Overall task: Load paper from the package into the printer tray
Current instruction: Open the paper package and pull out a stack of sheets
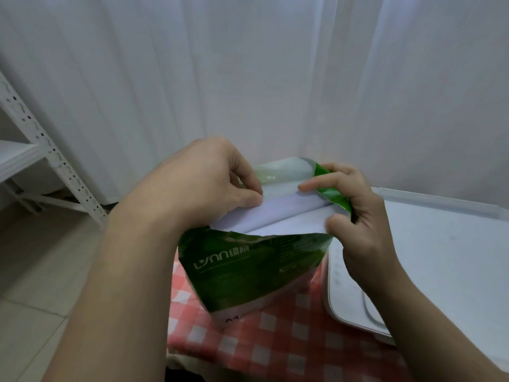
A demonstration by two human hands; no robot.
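A green paper package stands upright on a red-and-white checked cloth, its top torn open. White sheets stick out of the opening. My left hand pinches the left part of the sheets between thumb and fingers. My right hand grips the torn green wrapper flap at the right of the opening, thumb against the paper edge. The white printer sits just right of the package, its lid down; no tray shows.
The checked cloth covers a small table under the package and printer. A white perforated metal shelf stands at the left on a pale tiled floor. White curtains hang behind.
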